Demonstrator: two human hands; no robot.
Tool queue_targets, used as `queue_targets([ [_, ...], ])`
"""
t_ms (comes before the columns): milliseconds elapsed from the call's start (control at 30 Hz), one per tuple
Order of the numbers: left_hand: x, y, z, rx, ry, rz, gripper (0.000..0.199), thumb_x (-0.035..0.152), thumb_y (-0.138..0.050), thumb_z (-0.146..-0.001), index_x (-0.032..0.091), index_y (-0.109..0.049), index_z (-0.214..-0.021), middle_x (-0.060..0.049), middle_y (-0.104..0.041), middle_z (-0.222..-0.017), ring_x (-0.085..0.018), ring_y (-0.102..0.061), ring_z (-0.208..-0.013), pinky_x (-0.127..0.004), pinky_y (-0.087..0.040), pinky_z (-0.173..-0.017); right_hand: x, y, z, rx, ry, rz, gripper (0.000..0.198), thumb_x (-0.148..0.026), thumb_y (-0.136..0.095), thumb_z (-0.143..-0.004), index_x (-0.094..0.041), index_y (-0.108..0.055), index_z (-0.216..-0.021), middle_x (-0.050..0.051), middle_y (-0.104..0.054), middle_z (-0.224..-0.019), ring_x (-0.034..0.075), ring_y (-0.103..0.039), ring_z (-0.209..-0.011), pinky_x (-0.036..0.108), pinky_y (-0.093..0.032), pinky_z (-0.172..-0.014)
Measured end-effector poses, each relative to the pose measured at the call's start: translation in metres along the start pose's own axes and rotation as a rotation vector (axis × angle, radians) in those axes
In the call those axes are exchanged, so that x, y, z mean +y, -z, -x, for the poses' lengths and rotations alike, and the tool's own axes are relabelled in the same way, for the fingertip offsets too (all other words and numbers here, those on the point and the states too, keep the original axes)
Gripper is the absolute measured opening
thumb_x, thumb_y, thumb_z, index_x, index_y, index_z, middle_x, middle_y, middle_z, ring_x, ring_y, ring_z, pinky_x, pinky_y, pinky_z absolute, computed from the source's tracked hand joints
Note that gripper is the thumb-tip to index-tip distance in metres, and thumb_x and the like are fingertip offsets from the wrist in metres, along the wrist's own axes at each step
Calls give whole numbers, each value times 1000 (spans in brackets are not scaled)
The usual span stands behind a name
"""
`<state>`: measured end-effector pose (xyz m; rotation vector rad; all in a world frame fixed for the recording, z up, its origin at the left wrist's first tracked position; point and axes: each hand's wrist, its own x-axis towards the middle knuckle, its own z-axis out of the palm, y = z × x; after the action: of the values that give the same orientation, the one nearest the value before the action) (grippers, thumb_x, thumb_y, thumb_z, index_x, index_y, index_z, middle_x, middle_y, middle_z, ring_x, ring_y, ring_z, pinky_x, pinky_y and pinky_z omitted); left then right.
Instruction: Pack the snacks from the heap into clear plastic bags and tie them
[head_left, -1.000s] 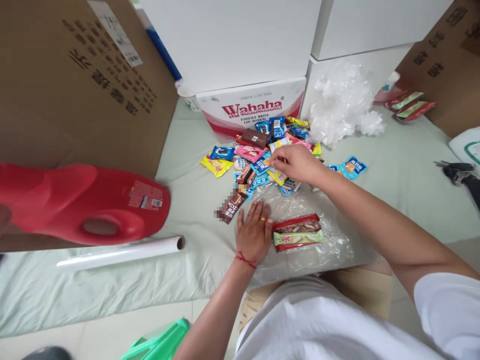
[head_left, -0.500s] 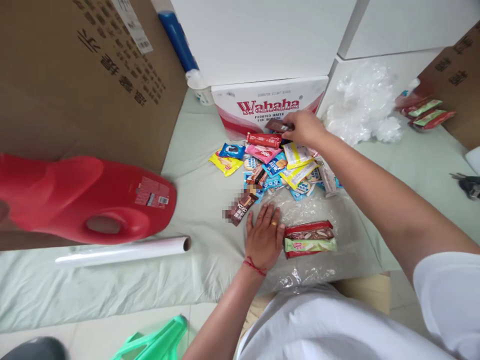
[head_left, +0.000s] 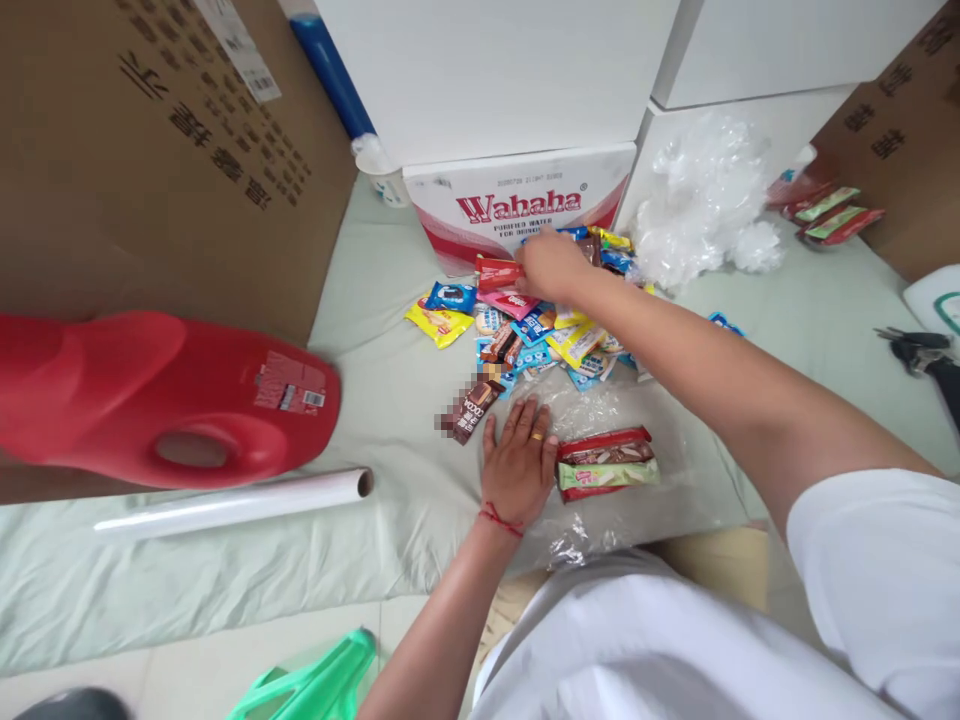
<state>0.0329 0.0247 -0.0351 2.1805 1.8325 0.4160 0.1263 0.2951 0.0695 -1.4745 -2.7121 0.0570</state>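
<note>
My left hand [head_left: 516,458] lies flat with its fingers stretched out, on clear plastic film [head_left: 592,530]. Just right of it, on the film, is a small stack of snack bars, a pale green wafer bar [head_left: 607,474] among red and brown ones. A brown cocoa wafer packet [head_left: 475,408] lies beyond its fingertips, to the left. At the back of the snack pile, my right hand [head_left: 553,265] is closed on the right end of a red snack packet [head_left: 499,272]; its fingertips are partly hidden. Blue biscuit packets [head_left: 536,325] and a yellow packet [head_left: 439,322] lie around it.
Behind the pile stands a Wahaha carton [head_left: 517,205]. Crumpled clear plastic [head_left: 697,200] sits to its right, with more snack bars [head_left: 840,222] beyond. On the left are a red jug [head_left: 172,400] and a film roll [head_left: 232,505]. Black-handled scissors [head_left: 915,350] lie far right.
My right hand has let go of a brown packet at the back of the pile and moved left onto the red packet. My left hand stays flat on the film. The view has shifted slightly.
</note>
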Motion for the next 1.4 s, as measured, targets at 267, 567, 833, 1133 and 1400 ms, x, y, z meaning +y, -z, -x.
queue_targets([
  [267,0,-1,0,13,10,41,49,35,-30,-108,25,-58,-147,-8,-48,-162,-26,-40,-153,-60,-19,-129,46,14,168,-86,362,-501,35,-49,-70,-93,-19,-78,-109,8,-68,-101,25,-59,-99,39,-41,-94],
  [567,-5,-4,1,42,-7,53,52,35,-24,-109,23,-57,-148,-8,-50,-161,-25,-41,-153,-58,-20,-128,37,-29,275,-178,259,-614,33,-46,-66,-97,-21,-77,-116,11,-70,-102,25,-59,-96,40,-44,-92],
  [833,-3,-5,0,38,-3,25,54,37,-23,-109,22,-57,-148,-10,-50,-160,-26,-42,-152,-59,-21,-127,13,-48,363,102,128,-479,78,-65,-69,-88,-26,-52,-154,17,-58,-147,38,-51,-134,58,-43,-113],
  [1133,-14,-3,-5,-26,39,139,58,43,-18,-109,23,-54,-150,-11,-49,-161,-26,-39,-154,-60,-17,-128,-22,-126,448,251,-10,-317,77,-34,-64,-99,-29,-25,-166,15,-53,-156,32,-51,-144,65,-38,-122],
  [1400,-36,21,-11,50,-71,243,58,53,-47,-101,21,-53,-149,-13,-47,-162,-28,-39,-154,-51,-31,-128,-25,-120,445,270,-72,-419,38,-21,-59,-97,-42,-73,-125,5,-67,-141,33,-59,-132,68,-41,-120],
])
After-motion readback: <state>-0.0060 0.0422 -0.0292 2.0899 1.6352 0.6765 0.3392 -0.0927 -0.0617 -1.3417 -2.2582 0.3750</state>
